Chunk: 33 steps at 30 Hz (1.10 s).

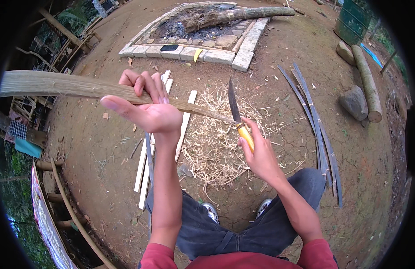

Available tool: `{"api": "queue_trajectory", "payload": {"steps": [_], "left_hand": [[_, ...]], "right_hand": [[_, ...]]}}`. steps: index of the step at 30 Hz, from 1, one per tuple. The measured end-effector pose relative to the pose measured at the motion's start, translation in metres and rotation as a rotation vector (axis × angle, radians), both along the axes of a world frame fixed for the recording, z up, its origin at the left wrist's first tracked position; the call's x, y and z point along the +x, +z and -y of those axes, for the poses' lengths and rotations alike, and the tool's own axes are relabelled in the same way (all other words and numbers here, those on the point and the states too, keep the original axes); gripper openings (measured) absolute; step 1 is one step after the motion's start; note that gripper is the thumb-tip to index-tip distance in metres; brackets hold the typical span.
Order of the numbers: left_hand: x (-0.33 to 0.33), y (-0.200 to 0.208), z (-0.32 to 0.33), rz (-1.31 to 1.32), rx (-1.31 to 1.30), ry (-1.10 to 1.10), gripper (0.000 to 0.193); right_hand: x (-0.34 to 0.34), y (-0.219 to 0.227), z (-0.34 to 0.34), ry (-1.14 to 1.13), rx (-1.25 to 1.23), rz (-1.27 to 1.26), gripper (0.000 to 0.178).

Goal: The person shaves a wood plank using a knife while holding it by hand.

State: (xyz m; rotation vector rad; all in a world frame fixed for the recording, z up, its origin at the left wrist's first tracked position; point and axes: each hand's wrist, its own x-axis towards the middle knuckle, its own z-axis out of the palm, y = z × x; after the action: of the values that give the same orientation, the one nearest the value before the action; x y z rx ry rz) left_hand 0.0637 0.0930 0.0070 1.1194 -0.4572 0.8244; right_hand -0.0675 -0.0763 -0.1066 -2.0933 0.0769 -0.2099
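A long bamboo strip (pixel 50 84), pale brown and fibrous, runs across the view from the far left and narrows toward the middle. My left hand (pixel 153 112) holds it, fingers bent over the strip and thumb stretched out along it. In my right hand (pixel 262 154) is a knife (pixel 233 101) with a dark, pointed blade standing up and a yellow handle wrapped by my fingers. The strip's thin end meets the knife where blade and handle join; whether they touch I cannot tell. Below both hands, a heap of curled shavings (pixel 216 157) covers the ground.
Pale split strips (pixel 186 125) lie left of the shavings, and dark long strips (pixel 322 134) lie to the right. Ahead is a stone-edged fire pit (pixel 218 56) with a charred log (pixel 234 16). A boulder (pixel 353 103), a log (pixel 366 83) and a green drum (pixel 352 21) stand right.
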Motion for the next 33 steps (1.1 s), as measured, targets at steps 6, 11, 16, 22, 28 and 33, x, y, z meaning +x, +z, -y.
{"api": "queue_trajectory", "payload": {"steps": [6, 11, 16, 22, 28, 33], "left_hand": [[-0.002, 0.0, -0.003, -0.021, -0.021, 0.007, 0.068], [-0.011, 0.0, 0.007, -0.034, -0.021, -0.049, 0.069], [-0.013, -0.002, -0.006, -0.046, 0.018, -0.069, 0.07], [-0.018, -0.007, -0.005, -0.038, 0.01, -0.152, 0.071], [-0.027, -0.003, -0.006, -0.062, 0.027, -0.15, 0.072], [-0.029, -0.006, 0.003, -0.057, 0.008, -0.052, 0.072]], "right_hand": [[0.002, 0.009, -0.008, 0.06, -0.019, 0.105, 0.048], [0.012, -0.004, -0.023, 0.052, 0.012, 0.387, 0.048], [0.019, 0.0, -0.019, 0.1, -0.132, 0.119, 0.048], [0.021, -0.017, -0.03, 0.008, -0.103, 0.409, 0.048], [0.013, 0.0, -0.035, 0.021, -0.055, 0.421, 0.046], [0.016, -0.023, -0.04, 0.033, -0.157, 0.279, 0.046]]}}
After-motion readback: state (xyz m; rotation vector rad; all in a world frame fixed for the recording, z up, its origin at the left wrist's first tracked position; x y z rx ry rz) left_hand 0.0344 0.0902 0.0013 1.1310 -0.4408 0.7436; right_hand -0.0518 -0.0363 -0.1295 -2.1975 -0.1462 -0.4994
